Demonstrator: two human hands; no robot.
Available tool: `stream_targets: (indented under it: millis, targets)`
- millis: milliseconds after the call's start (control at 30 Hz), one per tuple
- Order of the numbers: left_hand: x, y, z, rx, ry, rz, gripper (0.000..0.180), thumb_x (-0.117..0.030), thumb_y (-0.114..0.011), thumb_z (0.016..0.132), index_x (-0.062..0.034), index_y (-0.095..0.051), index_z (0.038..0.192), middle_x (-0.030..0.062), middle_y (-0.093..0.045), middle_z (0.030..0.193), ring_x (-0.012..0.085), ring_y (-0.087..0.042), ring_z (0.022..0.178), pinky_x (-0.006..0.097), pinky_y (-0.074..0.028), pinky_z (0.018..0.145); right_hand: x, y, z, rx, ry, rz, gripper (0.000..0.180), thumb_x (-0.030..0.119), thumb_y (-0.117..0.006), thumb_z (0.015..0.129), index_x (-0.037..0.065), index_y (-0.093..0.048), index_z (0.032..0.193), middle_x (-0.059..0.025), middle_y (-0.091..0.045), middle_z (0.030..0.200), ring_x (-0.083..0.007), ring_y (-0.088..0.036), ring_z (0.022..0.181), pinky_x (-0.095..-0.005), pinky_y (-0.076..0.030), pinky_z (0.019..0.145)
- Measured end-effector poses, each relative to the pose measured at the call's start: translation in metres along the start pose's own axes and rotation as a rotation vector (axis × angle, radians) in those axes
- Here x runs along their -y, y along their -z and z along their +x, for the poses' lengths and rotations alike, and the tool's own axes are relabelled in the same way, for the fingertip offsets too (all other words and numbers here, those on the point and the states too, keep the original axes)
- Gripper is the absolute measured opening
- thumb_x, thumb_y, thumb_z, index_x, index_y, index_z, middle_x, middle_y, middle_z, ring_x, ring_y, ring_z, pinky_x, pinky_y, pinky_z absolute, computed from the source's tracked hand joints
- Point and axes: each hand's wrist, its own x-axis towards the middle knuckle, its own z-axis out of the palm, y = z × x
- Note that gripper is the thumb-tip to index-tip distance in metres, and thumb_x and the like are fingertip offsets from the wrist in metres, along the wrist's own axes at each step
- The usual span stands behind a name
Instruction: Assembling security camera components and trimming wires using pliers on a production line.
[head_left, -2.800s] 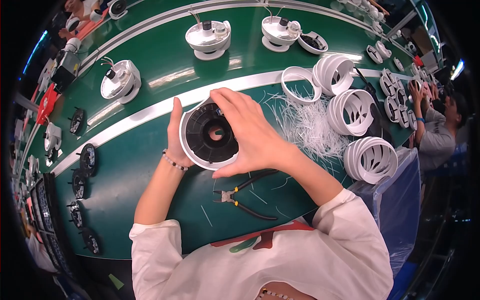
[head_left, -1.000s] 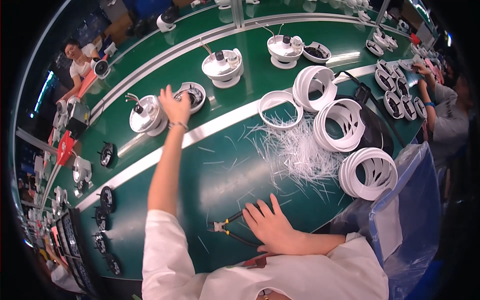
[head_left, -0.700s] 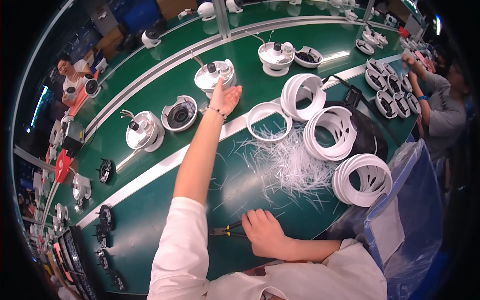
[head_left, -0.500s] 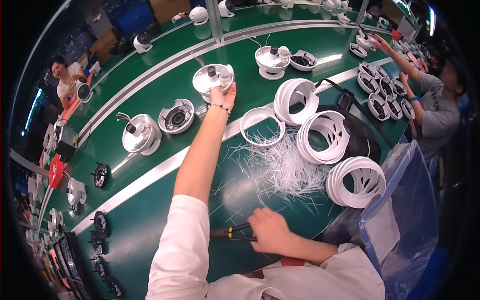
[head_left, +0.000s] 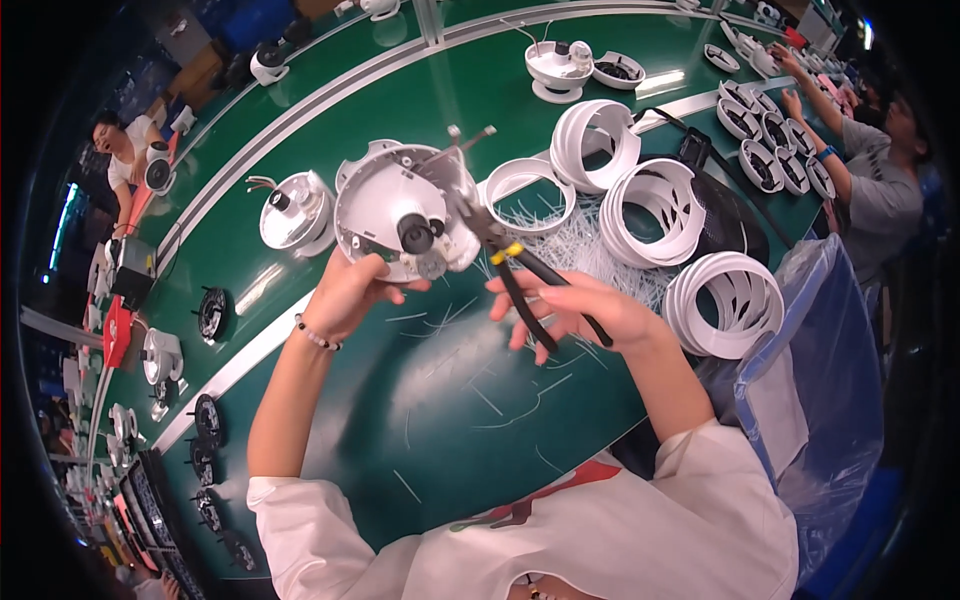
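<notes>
- Lifted off the line since the frame half a second ago, an open white housing (head_left: 370, 205) now sits in the left hand (head_left: 345, 295), and the cutting pliers (head_left: 508, 252) are up from the table.
- The worker's hands are apart: the left grips the housing's lower edge, tilting its open side into view; the right hand (head_left: 615, 308) holds the pliers with fingers loosely curled, handles spread. Their tips meet the housing's right rim in view (whether they touch it, the picture cannot tell).
- Work on this piece looks unfinished: it has no cover, a black cylinder (head_left: 415, 233) shows inside, and wires (head_left: 470, 140) stick up.
- Just beyond, a pile of white strips (head_left: 590, 250) suggests plenty of cutting already done; a loose white ring (head_left: 527, 168) and stacked rings (head_left: 690, 305) lie beside it.
- Two other uncovered housings, one near at left (head_left: 288, 222), one farther off (head_left: 557, 68), also wait with wires standing.
- Black round parts (head_left: 206, 420) line the left; a gray-sleeved co-worker (head_left: 885, 215) reaches at far right.
- No lettering is legible on the held housing or pliers; distant markings are too small to read.
</notes>
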Motion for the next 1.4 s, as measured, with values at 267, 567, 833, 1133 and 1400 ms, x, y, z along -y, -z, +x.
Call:
stream_targets:
  millis: [267,567,833,1133,1400]
  targets:
    - [-0.002,0.003,-0.031,0.045,0.051,0.126,0.05,-0.001,-0.037,0.071,0.0022,-0.027,0.12,0.0169,-0.055,0.098,0.0244,-0.061,0.075,0.027,-0.05,0.052,0.002,-0.008,0.018,0.034,-0.049,0.069,0.043,0.033,-0.045,0.085,0.0,-0.044,0.112,-0.0123,-0.052,0.097,-0.0197,-0.056,0.077,-0.0302,-0.051,0.05]
    - [-0.006,0.005,-0.032,0.061,0.072,0.122,0.05,-0.002,-0.037,0.072,0.0012,-0.026,0.121,0.0164,-0.055,0.099,0.0234,-0.062,0.075,0.026,-0.051,0.054,0.007,-0.013,0.01,0.032,-0.094,-0.024,0.049,0.032,-0.034,0.087,-0.005,-0.038,0.118,-0.0151,-0.05,0.101,-0.0234,-0.056,0.081,-0.033,-0.051,0.06]
    - [-0.008,0.001,-0.04,0.061,0.118,0.172,0.056,0.0,-0.036,0.071,-0.0038,-0.022,0.125,0.0161,-0.055,0.1,0.0234,-0.062,0.074,0.028,-0.053,0.057,0.004,-0.016,0.011,-0.074,-0.082,-0.028,0.039,0.033,-0.043,0.085,-0.002,-0.049,0.101,-0.0079,-0.052,0.078,-0.0143,-0.054,0.058,-0.0261,-0.046,0.038]
    - [0.002,-0.001,-0.044,-0.017,0.035,0.162,0.059,0.006,-0.033,0.071,-0.0065,-0.018,0.126,0.0174,-0.04,0.115,0.0285,-0.059,0.085,0.031,-0.055,0.065,-0.019,-0.021,0.002,-0.132,-0.046,-0.02,0.034,0.027,-0.044,0.085,-0.003,-0.05,0.101,-0.0052,-0.051,0.073,-0.0104,-0.051,0.05,-0.0211,-0.042,0.035]
    - [0.009,0.02,-0.038,-0.226,-0.093,0.017,0.056,0.004,-0.031,0.07,-0.0033,-0.017,0.124,0.0197,-0.041,0.113,0.0311,-0.057,0.086,0.035,-0.055,0.067,-0.029,-0.025,-0.016,0.097,-0.018,-0.011,0.041,0.023,-0.049,0.081,-0.01,-0.048,0.105,-0.007,-0.054,0.077,-0.0097,-0.052,0.055,-0.0198,-0.042,0.042]
